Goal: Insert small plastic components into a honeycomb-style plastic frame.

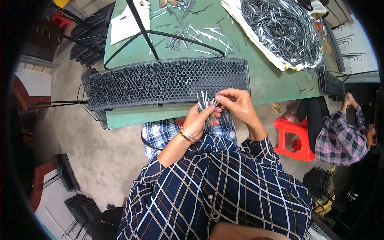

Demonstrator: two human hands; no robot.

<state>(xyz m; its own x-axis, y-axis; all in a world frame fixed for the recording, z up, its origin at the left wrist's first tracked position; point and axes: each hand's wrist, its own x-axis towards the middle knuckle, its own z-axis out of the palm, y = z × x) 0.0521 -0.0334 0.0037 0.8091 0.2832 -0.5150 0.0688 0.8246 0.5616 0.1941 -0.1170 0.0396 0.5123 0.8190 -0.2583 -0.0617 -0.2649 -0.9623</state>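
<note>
My right fingers (232,93) pinch a tip among the thin strips (203,98) bunched in my left hand (196,120), at the black tray (232,76), which looks mostly filled leftward, with its right part seemingly left to do.

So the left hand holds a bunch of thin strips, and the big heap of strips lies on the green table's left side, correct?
Not quite: the head view shows the big heap on the green table's right side. The left hand does hold a bunch of thin strips.

Wearer's two hands (197,120), strips (202,98) too many to count, one large tray (218,80), one white sack (234,6)
</note>
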